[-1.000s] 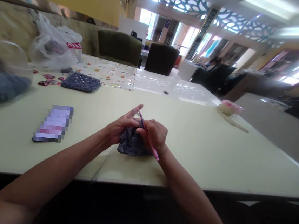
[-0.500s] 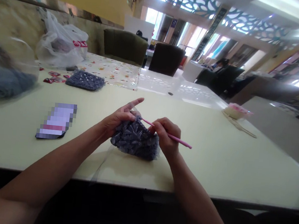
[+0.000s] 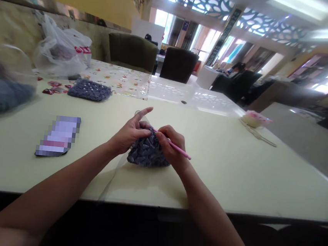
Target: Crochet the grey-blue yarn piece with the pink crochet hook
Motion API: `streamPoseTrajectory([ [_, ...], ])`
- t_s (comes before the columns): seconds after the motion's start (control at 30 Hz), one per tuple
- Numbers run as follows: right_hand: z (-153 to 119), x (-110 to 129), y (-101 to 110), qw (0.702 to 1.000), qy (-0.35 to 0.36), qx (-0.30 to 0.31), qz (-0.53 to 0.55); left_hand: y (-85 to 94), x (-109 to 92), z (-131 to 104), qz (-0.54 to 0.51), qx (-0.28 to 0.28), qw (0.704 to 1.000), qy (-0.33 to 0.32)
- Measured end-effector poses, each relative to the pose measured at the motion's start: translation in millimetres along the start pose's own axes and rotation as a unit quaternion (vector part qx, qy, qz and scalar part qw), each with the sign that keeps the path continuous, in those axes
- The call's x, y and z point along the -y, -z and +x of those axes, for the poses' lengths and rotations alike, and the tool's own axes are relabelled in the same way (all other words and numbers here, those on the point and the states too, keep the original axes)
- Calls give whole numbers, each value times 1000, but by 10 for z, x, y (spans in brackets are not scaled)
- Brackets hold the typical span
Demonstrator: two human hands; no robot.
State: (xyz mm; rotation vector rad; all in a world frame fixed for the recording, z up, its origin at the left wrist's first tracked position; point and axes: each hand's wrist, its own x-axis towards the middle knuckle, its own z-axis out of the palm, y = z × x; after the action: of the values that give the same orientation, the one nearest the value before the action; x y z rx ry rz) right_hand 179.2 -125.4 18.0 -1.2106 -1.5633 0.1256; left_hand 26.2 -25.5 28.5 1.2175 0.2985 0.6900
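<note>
A dark blue-grey crocheted piece [image 3: 148, 152], bumpy with loops, is held just over the table in front of me. My left hand [image 3: 131, 133] pinches its upper left edge between thumb and fingers, with the index finger stretched up and out. A thin translucent strand [image 3: 114, 176] passes over that finger and also hangs down from the left hand to the table edge. My right hand [image 3: 172, 143] grips a pink crochet hook [image 3: 180, 149], whose tip is at the piece's top edge, close to the left thumb. The hook's very end is hidden among the fingers and loops.
A phone [image 3: 58, 136] lies on the table [image 3: 219, 174] at left. Behind it are a second crocheted piece [image 3: 90, 89], small red packets [image 3: 55, 88] and plastic bags [image 3: 63, 49]. At right sits a pink-and-cream item [image 3: 254, 119] with a cord. Chairs [image 3: 131, 54] stand beyond.
My right hand and the hook have moved left, closer to my left hand. Less of the hook's front end shows, and the crocheted piece has turned slightly.
</note>
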Motion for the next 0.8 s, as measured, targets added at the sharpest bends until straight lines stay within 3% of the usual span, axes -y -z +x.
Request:
streamPoseTrajectory([
  [0.23, -11, -38, -20, 999, -31, -20, 20, -35, 99, 22, 73, -56, 995, -49],
  [0.43, 16, -9, 17, 996, -21, 87, 27, -8, 123, 57, 160, -149, 971, -99],
  [0.67, 39, -11, 7, 989, -44, 139, 34, -17, 96, 14, 226, -140, 950, -163],
  [0.8, 43, -40, 34, 974, -71, 205, 59, 20, 89, 29, 303, -73, 936, -164],
])
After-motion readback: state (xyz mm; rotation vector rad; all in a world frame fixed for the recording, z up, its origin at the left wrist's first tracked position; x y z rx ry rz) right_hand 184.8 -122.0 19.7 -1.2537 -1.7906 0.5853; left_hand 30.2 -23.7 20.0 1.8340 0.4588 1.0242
